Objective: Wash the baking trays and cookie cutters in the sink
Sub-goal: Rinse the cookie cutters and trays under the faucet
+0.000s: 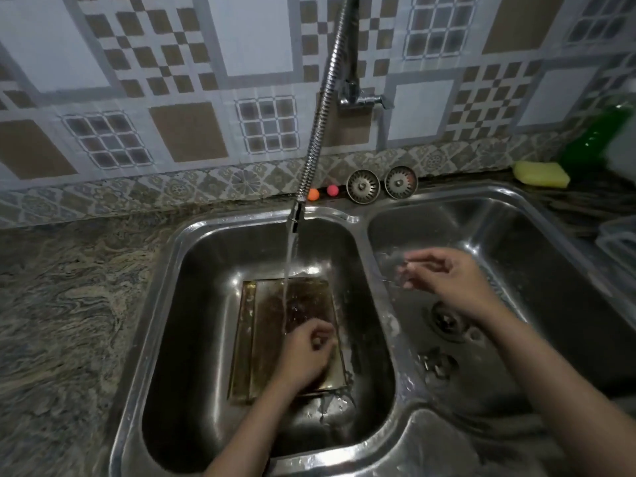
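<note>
head view: stained brown baking tray (272, 325) under running water; left fingers (321, 339) curled together, right fingers (418, 261) blurred, unclear.

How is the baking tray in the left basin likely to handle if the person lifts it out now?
The baking tray looks like rigid metal, so it should lift stiffly without flexing. Tap water is running onto it, so it is probably slippery. It lies flat on the sink floor under the left hand, so getting fingers beneath its low rim may take some prying.
</note>
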Available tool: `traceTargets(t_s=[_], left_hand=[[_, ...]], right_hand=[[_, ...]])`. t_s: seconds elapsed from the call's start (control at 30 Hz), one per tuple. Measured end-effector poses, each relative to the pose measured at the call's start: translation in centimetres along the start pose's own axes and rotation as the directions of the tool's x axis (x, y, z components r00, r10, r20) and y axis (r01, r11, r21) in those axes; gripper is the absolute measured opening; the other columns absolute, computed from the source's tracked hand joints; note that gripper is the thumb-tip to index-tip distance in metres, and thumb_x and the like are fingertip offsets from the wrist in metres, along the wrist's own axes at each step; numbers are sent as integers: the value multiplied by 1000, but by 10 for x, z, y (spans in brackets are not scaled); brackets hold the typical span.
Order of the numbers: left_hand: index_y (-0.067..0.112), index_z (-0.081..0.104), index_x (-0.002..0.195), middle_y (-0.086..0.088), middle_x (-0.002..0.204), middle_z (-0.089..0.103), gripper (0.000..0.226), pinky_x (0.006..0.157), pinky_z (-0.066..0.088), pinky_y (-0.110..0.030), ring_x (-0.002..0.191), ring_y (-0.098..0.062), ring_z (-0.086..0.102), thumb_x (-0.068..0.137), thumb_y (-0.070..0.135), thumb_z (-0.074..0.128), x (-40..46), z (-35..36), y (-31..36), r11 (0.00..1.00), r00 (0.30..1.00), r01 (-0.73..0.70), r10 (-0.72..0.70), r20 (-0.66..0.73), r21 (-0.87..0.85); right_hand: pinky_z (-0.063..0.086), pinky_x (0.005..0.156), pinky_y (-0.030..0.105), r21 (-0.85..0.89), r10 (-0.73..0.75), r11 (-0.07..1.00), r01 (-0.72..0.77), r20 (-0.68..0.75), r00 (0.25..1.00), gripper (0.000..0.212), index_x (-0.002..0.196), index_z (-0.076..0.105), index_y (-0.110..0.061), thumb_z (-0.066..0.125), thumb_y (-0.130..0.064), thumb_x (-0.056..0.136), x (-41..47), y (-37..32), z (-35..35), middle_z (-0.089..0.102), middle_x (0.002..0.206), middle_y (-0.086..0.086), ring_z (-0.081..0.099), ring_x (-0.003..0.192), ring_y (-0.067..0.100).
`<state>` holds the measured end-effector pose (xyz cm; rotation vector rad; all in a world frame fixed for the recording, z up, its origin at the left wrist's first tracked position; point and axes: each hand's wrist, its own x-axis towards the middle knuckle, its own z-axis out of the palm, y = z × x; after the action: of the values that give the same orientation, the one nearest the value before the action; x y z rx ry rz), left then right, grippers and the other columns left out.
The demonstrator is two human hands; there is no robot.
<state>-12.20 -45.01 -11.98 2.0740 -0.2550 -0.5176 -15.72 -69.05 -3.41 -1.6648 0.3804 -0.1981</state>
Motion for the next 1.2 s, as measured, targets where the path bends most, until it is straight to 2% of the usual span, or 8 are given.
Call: traceTargets(t_s=[0.07,0.17,0.27,0.43,0.73,0.83,0.9,1.2], left_hand=[[25,62,113,7,110,64,29,90,43,-15,106,-10,58,84,22,63,3,16,-3,947,989,-129,101,108,295],[25,49,129,1,133,51,50,115,13,-51,128,-20,40,81,33,62,14,33,-5,658,933,-310,72,353,686],[18,37,140,-8,143,39,80,109,-8,-65,137,-29,26,72,41,72,28,50,-8,386,861,-452,-47,506,804],[11,42,137,-14,142,44,64,100,-21,-67,142,-33,15,80,29,67,31,68,-11,114,851,-510,-79,519,853],[22,55,114,1,120,56,46,109,-9,-63,126,-18,40,74,39,67,24,56,-19,504,867,-463,87,490,729],[30,58,112,13,116,58,47,114,19,-48,116,-7,50,70,38,76,20,43,-20,794,899,-372,180,398,481],[33,62,104,16,107,61,44,96,42,-28,101,1,57,65,28,82,16,34,-23,920,921,-332,269,280,207],[29,69,94,6,97,68,38,83,43,-8,95,0,61,64,12,84,2,22,-21,956,958,-283,285,18,-77]], right_hand=[[52,58,9,-212,37,976,-58,-103,994,15,97,68,-2,62,5,86,-7,18,-33,70,76,7,65,55,-1],[42,58,5,-609,124,777,-162,-104,987,15,77,73,-6,62,2,83,-16,55,-66,70,77,9,61,58,-6],[47,63,25,-778,354,571,-264,-58,934,25,63,67,-13,55,-10,84,-23,98,-72,68,67,11,67,72,24],[41,47,18,-843,530,462,-277,12,848,27,61,57,-12,52,-21,86,-26,122,-57,61,57,2,60,51,10],[53,69,30,-832,495,493,-255,27,869,19,78,72,-14,53,-11,80,-12,106,-58,70,79,5,66,74,20],[47,70,26,-780,375,587,-217,24,927,14,80,71,-18,58,-13,85,-11,89,-54,65,73,-2,60,72,15],[47,70,25,-691,253,704,-166,25,967,13,76,68,-22,63,-14,85,-12,72,-42,64,68,-7,60,68,11],[54,72,28,-394,120,919,-31,204,972,13,85,68,-28,64,-17,89,-12,24,37,72,75,1,70,76,17]])
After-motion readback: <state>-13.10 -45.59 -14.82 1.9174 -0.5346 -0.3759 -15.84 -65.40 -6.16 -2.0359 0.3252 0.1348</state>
